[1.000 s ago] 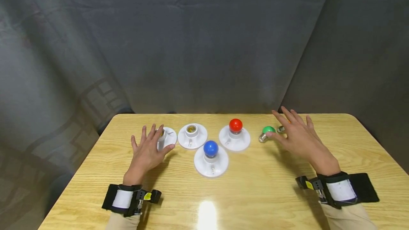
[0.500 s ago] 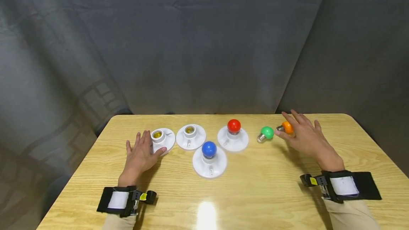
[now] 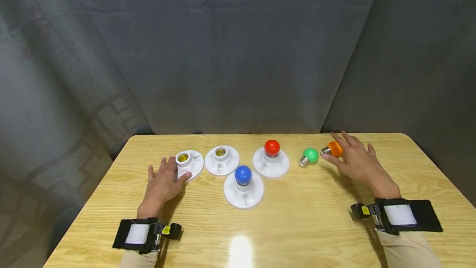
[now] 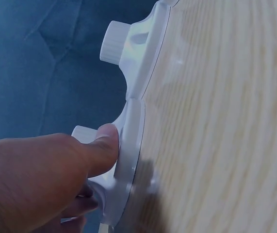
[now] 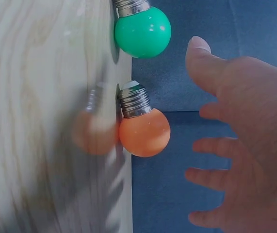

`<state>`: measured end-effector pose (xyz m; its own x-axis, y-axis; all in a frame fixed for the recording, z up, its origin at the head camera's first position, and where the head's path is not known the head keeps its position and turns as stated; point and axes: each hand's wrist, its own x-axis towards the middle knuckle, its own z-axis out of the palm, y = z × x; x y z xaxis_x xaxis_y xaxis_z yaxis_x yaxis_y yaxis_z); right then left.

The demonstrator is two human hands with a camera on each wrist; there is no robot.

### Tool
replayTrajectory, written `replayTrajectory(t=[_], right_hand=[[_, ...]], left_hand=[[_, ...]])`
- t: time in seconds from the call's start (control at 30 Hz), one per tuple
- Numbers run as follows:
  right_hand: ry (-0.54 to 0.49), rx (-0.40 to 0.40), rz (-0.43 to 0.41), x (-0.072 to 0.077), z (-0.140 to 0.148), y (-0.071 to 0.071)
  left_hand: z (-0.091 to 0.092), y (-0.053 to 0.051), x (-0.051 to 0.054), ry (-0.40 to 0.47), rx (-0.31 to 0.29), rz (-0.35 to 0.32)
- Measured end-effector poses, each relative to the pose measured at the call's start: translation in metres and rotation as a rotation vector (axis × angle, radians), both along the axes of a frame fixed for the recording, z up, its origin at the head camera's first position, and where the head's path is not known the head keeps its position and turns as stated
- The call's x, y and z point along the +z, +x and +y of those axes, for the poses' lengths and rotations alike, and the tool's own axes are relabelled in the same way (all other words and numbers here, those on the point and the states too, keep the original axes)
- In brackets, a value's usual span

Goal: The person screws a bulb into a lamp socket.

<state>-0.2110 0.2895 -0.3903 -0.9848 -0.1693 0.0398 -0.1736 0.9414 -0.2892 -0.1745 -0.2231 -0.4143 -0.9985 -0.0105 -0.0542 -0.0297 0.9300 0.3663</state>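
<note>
Against the near left side of the leftmost white lamp holder lies my left hand, fingers fairly straight, thumb on the round base. That holder's brass socket has no bulb. Seen in the left wrist view, the thumb covers part of the base. My right hand hovers with spread fingers over an orange bulb, holding nothing. In the right wrist view a gap shows between the hand and that bulb. A green bulb lies just left of it.
A second bulbless lamp holder stands beside the leftmost one. A red bulb and a blue bulb sit upright in two more holders at mid-table. Behind the wooden table hangs a grey curtain.
My left hand has come down and back, its fingers drawing together, onto the leftmost lamp holder. My right hand has shifted slightly right and lower, so the orange bulb shows more.
</note>
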Motion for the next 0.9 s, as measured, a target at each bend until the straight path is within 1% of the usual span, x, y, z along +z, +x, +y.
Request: replayTrajectory(t=[0.17, 0.27, 0.67, 0.77, 0.9], right_hand=[[-0.004, 0.0, -0.007, -0.002, 0.001, -0.001], [-0.004, 0.005, 0.005, -0.003, 0.001, -0.001], [-0.021, 0.026, 0.034, -0.013, 0.003, -0.004], [-0.032, 0.051, 0.061, -0.015, 0.003, -0.004], [-0.055, 0.111, 0.131, -0.018, 0.004, -0.005]], left_hand=[[-0.001, -0.001, -0.002, -0.001, 0.016, -0.018], [-0.001, -0.001, -0.003, -0.002, 0.026, -0.027], [0.0, 0.0, -0.002, 0.015, 0.047, -0.046], [0.0, 0.001, -0.001, 0.019, 0.045, -0.046], [0.0, 0.001, -0.001, 0.02, 0.042, -0.043]])
